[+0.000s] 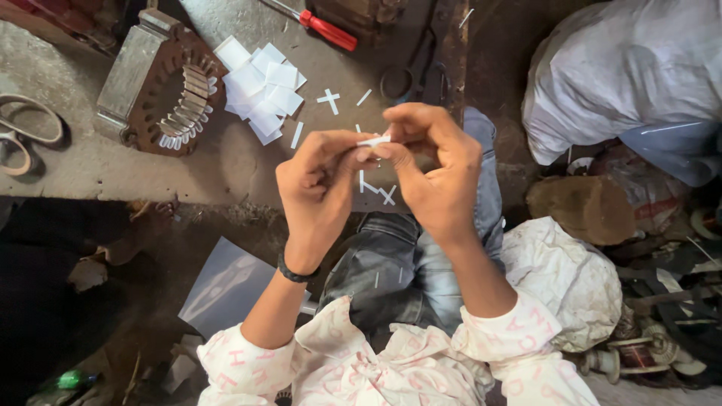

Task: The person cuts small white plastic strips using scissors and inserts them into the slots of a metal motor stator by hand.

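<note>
Paper strip (374,140) sits pinched between fingertips of both hands, left hand (320,188) and right hand (432,169).

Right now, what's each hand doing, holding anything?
Left hand: closed, fingertips pinching one end of the small white paper strip.
Right hand: closed, pinching the same strip from the other end.

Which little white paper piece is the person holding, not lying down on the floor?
The small white strip pinched between both hands' fingertips, left hand and right hand. The other white pieces lie on the floor.
</note>
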